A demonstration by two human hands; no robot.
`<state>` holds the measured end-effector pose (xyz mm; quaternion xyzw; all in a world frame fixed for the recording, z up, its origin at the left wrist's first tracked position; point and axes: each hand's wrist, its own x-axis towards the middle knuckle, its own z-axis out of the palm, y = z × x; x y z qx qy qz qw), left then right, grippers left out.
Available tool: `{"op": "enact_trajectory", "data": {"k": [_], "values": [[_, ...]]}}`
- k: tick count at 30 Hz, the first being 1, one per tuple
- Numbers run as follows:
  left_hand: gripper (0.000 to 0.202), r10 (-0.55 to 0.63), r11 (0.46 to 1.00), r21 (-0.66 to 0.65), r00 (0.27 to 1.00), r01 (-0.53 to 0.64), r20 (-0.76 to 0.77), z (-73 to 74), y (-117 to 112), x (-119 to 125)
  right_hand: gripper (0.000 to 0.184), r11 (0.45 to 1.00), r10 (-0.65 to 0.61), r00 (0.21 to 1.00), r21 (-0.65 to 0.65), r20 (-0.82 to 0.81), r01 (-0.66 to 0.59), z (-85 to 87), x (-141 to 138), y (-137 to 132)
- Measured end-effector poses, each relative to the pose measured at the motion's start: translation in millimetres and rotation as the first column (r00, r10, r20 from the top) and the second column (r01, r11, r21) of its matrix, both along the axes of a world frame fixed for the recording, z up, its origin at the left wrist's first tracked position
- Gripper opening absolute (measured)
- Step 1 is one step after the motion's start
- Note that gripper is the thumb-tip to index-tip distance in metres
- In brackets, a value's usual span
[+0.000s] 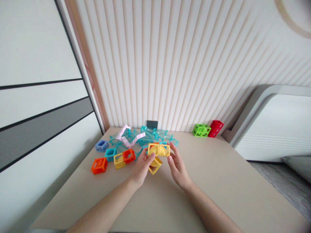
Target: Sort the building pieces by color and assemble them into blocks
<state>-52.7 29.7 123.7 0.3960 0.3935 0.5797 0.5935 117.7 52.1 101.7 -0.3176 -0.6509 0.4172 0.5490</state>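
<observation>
Both hands meet over the middle of the beige table [218, 181]. My left hand [142, 168] and my right hand [177, 165] pinch a yellow curved track piece [159, 150] between their fingertips, holding it above a yellow open cube block [155, 165] that sits tilted on the table under it. The left thumb presses on the piece's left end and the right fingers close on its right end. Behind it lies a heap of clear teal track pieces [155, 134] with a pink zigzag piece [127, 137] on top.
Left of my hands stand open cube blocks: an orange one [99, 165], a yellow one [119, 160], a red-orange one [129, 155], a teal one [110, 153] and a blue one [101, 145]. A green cube [201, 130] and a red cube [216, 128] sit against the ribbed wall. A white appliance [274, 129] stands right.
</observation>
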Motion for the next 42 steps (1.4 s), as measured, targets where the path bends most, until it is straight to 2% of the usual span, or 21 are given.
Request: {"op": "enact_trajectory", "data": {"k": [4,10,20,26,31,37,42], "values": [[0.052,0.105,0.994,0.008,0.992,-0.105,0.077,-0.1,3.1,-0.6,0.057,0.999,-0.002,0.995,0.048,0.099,-0.002,-3.3,0.5,-0.4],[0.054,0.086,0.996,0.02,0.988,-0.089,0.125,-0.4,3.2,0.7,0.063,0.997,0.025,0.979,0.066,0.204,-0.039,-3.6,-4.8,-2.9],[0.05,0.066,0.996,0.05,0.982,-0.076,0.175,-2.9,4.2,1.6,0.059,0.996,0.064,0.993,-0.063,0.101,-0.058,3.5,-4.8,-2.4],[0.046,0.077,0.993,0.081,0.989,-0.087,0.123,-2.8,5.1,1.5,0.054,0.993,0.043,0.997,-0.109,0.057,-0.036,4.0,-4.1,-2.4],[0.045,0.114,0.987,0.103,0.988,-0.125,0.108,-5.3,7.7,-0.1,0.051,0.993,0.005,1.0,-0.115,0.028,-0.001,4.4,-4.4,-2.0],[0.044,0.047,0.989,0.132,0.991,-0.064,0.122,-4.5,6.3,1.8,0.049,0.989,-0.01,0.999,-0.145,-0.044,0.003,8.3,-7.0,-2.9],[0.045,0.051,0.99,0.121,0.986,-0.071,0.161,-3.4,4.8,2.9,0.047,0.991,-0.018,0.998,-0.135,-0.06,0.009,8.8,-7.9,-3.5]]}}
